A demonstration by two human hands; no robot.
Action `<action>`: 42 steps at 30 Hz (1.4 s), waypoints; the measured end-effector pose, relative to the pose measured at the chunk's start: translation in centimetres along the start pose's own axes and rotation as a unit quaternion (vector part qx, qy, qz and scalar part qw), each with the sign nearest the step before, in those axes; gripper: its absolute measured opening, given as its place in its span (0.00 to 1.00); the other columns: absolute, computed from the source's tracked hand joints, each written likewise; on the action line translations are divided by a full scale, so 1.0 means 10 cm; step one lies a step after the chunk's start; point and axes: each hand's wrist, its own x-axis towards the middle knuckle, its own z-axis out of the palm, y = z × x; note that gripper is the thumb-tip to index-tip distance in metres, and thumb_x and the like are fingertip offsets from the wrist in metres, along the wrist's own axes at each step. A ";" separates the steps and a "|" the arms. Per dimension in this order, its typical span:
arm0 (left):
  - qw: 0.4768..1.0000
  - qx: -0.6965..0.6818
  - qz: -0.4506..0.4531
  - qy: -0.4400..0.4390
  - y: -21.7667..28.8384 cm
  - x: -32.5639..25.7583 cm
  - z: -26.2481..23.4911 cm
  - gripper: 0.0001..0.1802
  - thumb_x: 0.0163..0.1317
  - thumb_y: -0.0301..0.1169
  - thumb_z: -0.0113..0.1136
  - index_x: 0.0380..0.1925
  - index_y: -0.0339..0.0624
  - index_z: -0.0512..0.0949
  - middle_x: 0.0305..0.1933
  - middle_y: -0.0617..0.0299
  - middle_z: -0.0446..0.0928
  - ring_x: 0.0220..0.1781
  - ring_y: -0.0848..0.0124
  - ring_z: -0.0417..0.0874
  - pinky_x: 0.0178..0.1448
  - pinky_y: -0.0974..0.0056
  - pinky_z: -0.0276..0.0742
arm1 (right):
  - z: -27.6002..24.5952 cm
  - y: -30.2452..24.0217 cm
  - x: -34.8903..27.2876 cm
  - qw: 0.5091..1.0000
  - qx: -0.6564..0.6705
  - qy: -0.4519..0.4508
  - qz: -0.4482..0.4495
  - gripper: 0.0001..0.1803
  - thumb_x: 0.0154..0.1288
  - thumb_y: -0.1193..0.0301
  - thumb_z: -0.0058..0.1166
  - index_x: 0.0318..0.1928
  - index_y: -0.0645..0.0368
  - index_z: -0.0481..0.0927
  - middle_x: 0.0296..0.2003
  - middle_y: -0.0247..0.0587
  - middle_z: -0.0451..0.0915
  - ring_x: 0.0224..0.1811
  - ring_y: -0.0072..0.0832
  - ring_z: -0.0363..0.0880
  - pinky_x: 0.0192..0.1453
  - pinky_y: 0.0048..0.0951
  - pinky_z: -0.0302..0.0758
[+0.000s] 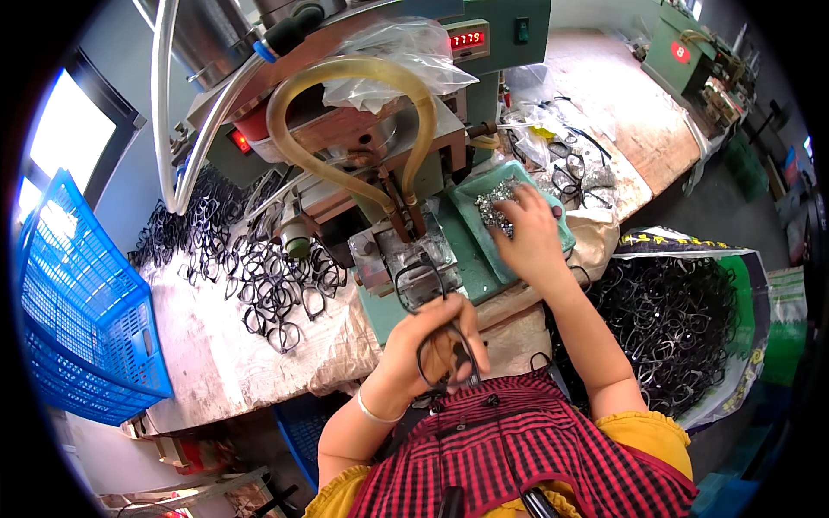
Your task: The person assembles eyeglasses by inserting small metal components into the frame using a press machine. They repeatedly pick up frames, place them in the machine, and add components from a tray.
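Note:
My left hand [432,341] grips a black eyeglass frame [449,354] close to my chest, just below the machine's metal fixture [413,259]. My right hand [528,231] reaches into a teal tray [471,216] and rests on a heap of small shiny metal parts [494,205], fingers curled into them. Whether it has picked any up is hidden. The green machine [406,112] with looping yellow hoses [345,86] stands right behind both hands.
Many black eyeglass frames [259,276] lie spread over the bench to the left. A blue plastic crate [78,311] stands at far left. A sack full of black frames [673,319] sits at my right. More frames and plastic bags [570,164] lie behind the tray.

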 end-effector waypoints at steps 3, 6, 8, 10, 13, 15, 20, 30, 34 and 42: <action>0.995 0.009 0.013 0.101 -0.06 0.12 0.09 0.18 0.78 0.44 0.40 0.34 0.43 0.69 0.26 0.40 0.82 0.12 0.66 0.72 0.14 0.70 0.64 | 0.12 0.42 -0.05 1.000 -0.019 0.017 -0.002 0.14 0.54 0.73 0.66 0.43 0.57 0.85 0.55 0.54 0.79 0.66 0.51 0.72 0.68 0.48 0.70; 0.994 -0.024 0.028 0.104 -0.12 0.14 0.08 0.18 0.79 0.44 0.39 0.35 0.44 0.70 0.26 0.41 0.82 0.11 0.66 0.72 0.14 0.70 0.66 | 0.15 0.54 -0.06 0.997 0.055 0.045 -0.014 0.09 0.53 0.74 0.66 0.37 0.58 0.86 0.50 0.48 0.82 0.63 0.49 0.76 0.65 0.44 0.73; 0.994 -0.029 0.041 0.099 -0.14 0.15 0.06 0.18 0.79 0.43 0.39 0.35 0.44 0.70 0.26 0.41 0.82 0.11 0.66 0.72 0.15 0.70 0.66 | 0.20 0.53 -0.06 0.995 0.067 0.074 -0.005 0.07 0.52 0.74 0.65 0.34 0.58 0.85 0.47 0.46 0.83 0.59 0.47 0.78 0.61 0.43 0.75; 0.994 -0.031 0.051 0.094 -0.14 0.16 0.06 0.18 0.79 0.43 0.39 0.35 0.44 0.70 0.26 0.41 0.82 0.11 0.66 0.72 0.14 0.70 0.66 | 0.19 0.42 0.04 0.994 0.087 0.067 -0.005 0.06 0.53 0.74 0.64 0.33 0.58 0.84 0.44 0.45 0.84 0.56 0.46 0.80 0.58 0.43 0.77; 0.994 -0.026 0.037 0.098 -0.12 0.11 0.03 0.18 0.79 0.43 0.39 0.36 0.43 0.70 0.27 0.41 0.83 0.15 0.66 0.75 0.17 0.69 0.68 | 0.26 0.26 0.30 0.995 0.095 0.019 -0.029 0.06 0.54 0.73 0.63 0.33 0.58 0.83 0.40 0.45 0.82 0.51 0.47 0.79 0.54 0.45 0.77; 0.998 0.011 0.020 0.056 -0.19 0.12 -0.18 0.23 0.79 0.49 0.39 0.40 0.40 0.72 0.29 0.43 0.83 0.26 0.63 0.83 0.25 0.66 0.76 | 0.47 0.24 0.43 0.996 0.059 0.007 -0.062 0.06 0.55 0.73 0.63 0.35 0.59 0.82 0.39 0.46 0.80 0.49 0.49 0.78 0.54 0.47 0.75; 0.968 0.164 0.102 0.163 -0.37 -0.43 -0.44 0.20 0.77 0.44 0.50 0.49 0.37 0.75 0.40 0.55 0.84 0.40 0.66 0.86 0.42 0.66 0.82 | 0.40 0.23 0.22 0.996 -0.025 -0.003 -0.086 0.04 0.55 0.78 0.57 0.33 0.63 0.80 0.44 0.50 0.80 0.51 0.48 0.78 0.51 0.46 0.77; 0.469 0.588 0.317 0.578 0.42 -1.36 -1.71 0.04 0.62 0.27 0.67 0.35 0.39 0.83 0.33 0.62 0.81 0.35 0.67 0.78 0.43 0.63 0.74 | 0.45 0.59 0.05 0.841 0.484 0.032 0.239 0.10 0.68 0.76 0.62 0.48 0.63 0.83 0.40 0.33 0.85 0.43 0.18 0.81 0.50 0.20 0.75; 0.341 0.722 0.285 0.529 0.65 -0.85 -1.94 0.03 0.56 0.27 0.69 0.30 0.43 0.85 0.35 0.60 0.82 0.39 0.58 0.79 0.47 0.57 0.74 | 0.46 0.19 0.17 0.841 0.507 0.040 0.186 0.08 0.66 0.77 0.64 0.45 0.63 0.86 0.38 0.32 0.86 0.40 0.18 0.81 0.47 0.21 0.76; 0.392 0.685 0.107 0.604 0.39 -0.56 -2.52 0.07 0.55 0.33 0.68 0.33 0.46 0.87 0.35 0.57 0.82 0.41 0.55 0.84 0.45 0.53 0.79 | -0.06 0.30 -0.17 0.945 0.271 0.084 0.163 0.09 0.62 0.77 0.64 0.43 0.62 0.88 0.39 0.41 0.87 0.44 0.30 0.84 0.53 0.28 0.77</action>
